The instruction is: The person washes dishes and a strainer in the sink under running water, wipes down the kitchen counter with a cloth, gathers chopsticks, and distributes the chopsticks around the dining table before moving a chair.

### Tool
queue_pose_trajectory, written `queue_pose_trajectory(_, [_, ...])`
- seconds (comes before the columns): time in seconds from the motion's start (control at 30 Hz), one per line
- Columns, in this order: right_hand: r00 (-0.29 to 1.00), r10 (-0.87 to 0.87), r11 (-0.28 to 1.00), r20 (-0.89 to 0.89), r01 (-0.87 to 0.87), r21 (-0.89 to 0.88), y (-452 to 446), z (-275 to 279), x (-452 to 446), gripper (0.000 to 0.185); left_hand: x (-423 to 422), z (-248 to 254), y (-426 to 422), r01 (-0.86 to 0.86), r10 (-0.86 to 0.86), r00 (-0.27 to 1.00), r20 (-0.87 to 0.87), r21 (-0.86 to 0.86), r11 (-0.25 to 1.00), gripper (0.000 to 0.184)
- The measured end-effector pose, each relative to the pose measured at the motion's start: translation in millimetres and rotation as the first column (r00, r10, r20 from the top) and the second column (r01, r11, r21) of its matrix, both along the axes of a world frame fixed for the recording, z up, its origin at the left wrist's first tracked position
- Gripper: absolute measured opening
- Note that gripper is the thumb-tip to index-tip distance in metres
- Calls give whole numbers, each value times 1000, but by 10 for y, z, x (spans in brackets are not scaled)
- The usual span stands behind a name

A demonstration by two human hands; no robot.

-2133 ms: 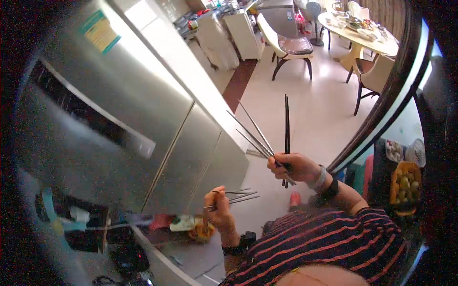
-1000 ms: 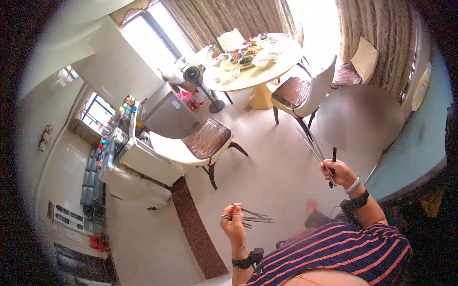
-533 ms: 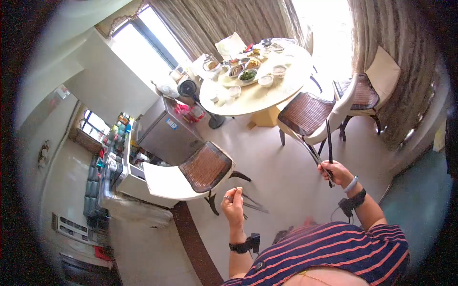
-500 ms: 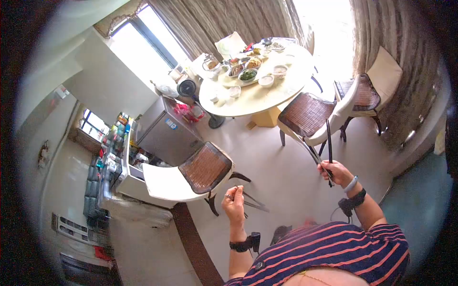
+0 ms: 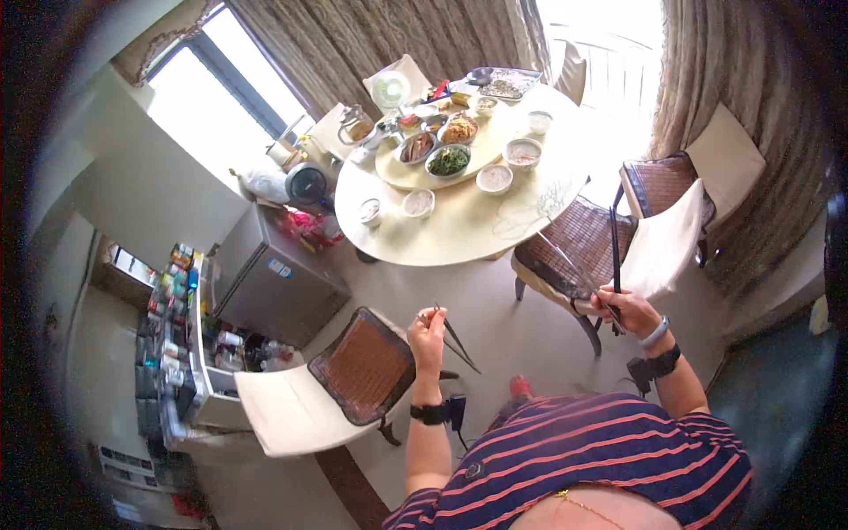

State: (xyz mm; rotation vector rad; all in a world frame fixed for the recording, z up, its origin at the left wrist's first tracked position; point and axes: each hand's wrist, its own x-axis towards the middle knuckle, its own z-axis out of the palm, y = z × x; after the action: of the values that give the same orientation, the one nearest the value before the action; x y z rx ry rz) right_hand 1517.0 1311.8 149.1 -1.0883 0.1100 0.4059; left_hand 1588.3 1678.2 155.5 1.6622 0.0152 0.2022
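My right hand (image 5: 625, 311) is closed around a bundle of chopsticks. Dark chopsticks (image 5: 615, 243) stick up from it, and lighter, metallic-looking chopsticks (image 5: 570, 261) slant toward the chair with the brown woven seat (image 5: 574, 243). Lower and to the left, my left hand (image 5: 427, 340) pinches more dark chopsticks (image 5: 461, 343), whose ends trail down to the right. Beyond both hands stands the round table (image 5: 442, 238), bearing several white bowls, among them a bowl of rice or porridge (image 5: 495, 179) and a bowl of greens (image 5: 448, 161).
A pale chair (image 5: 300, 411) with a brown seat stands left of my left hand. Behind it are a grey fridge (image 5: 283, 274) and a cluttered counter (image 5: 190, 353). A fan (image 5: 306, 184) is beside the table. Another chair (image 5: 724, 159) stands by the curtain.
The table and chairs appear nearer and larger as my view moves forward. My left hand is slightly higher, and both hands still grip their chopsticks.
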Motion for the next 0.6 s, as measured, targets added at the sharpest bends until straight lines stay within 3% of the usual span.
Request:
queue_pose_trajectory(0.07, [998, -35, 999, 56, 34, 18, 75, 229, 245, 22, 611, -231, 37, 14, -14, 999, -51, 2, 1000, 8])
queue_pose_trajectory(0.13, [996, -90, 996, 12, 90, 13, 107, 293, 477, 22, 1145, -443, 5, 31, -44, 997, 57, 223, 974, 12])
queue_pose_trajectory(0.2, [994, -110, 994, -14, 110, 8, 107, 368, 658, 22, 1592, -509, -40, 89, -89, 996, -20, 452, 888, 17])
queue_pose_trajectory(0.27, [986, -160, 987, -42, 160, -4, 88, 359, 844, 21, 1973, -482, -163, 130, -92, 991, -98, 528, 839, 21])
queue_pose_trajectory(0.4, [995, -73, 997, -62, 73, -3, -112, 271, 1415, 22, 2854, -913, -242, 167, -4, 967, -253, 626, 762, 24])
queue_pose_trajectory(0.47, [999, 27, 1000, 47, -27, 10, -171, 362, 1731, 23, 3128, -1012, -287, 220, 5, 954, -299, 714, 665, 25])
queue_pose_trajectory(0.6, [999, 41, 993, 34, -37, -116, -302, 384, 2276, 24, 3522, -1067, -523, 270, 105, 904, -414, 744, 611, 25])
